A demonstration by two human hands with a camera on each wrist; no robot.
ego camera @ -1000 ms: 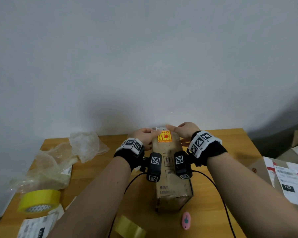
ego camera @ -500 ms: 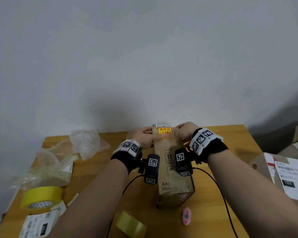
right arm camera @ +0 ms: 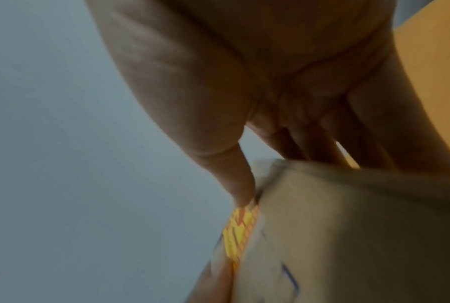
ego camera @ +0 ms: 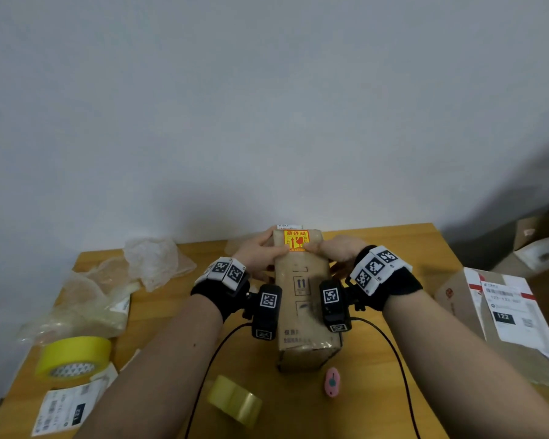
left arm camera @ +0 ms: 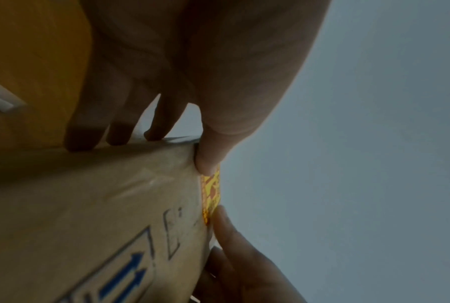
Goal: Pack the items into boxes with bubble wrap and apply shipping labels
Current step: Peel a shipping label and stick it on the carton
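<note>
A long brown cardboard box (ego camera: 301,270) lies lengthwise on the wooden table (ego camera: 403,248). A yellow and orange fragile sticker (ego camera: 296,240) sits on top at its far end. My left hand (ego camera: 260,251) is at the box's left far corner, thumb pressing the sticker's lower left edge. Its fingers (left arm camera: 120,123) lie straight down the side. My right hand (ego camera: 338,251) mirrors it, its thumb (right arm camera: 234,180) pressing the sticker (right arm camera: 238,231). The sticker (left arm camera: 211,192) shows edge-on in the left wrist view. A white label edge peeks out behind the box.
At the left lie crumpled bubble wrap (ego camera: 153,261), a plastic bag (ego camera: 89,305), a yellow tape roll (ego camera: 73,356) and printed shipping labels (ego camera: 64,413). A clear tape roll (ego camera: 235,400) and pink cutter (ego camera: 331,381) lie near me. A labelled carton (ego camera: 501,315) stands right.
Both hands slid from the sticker's far edge toward me, so the thumbs now press its near corners and the whole sticker shows. The box has stayed put.
</note>
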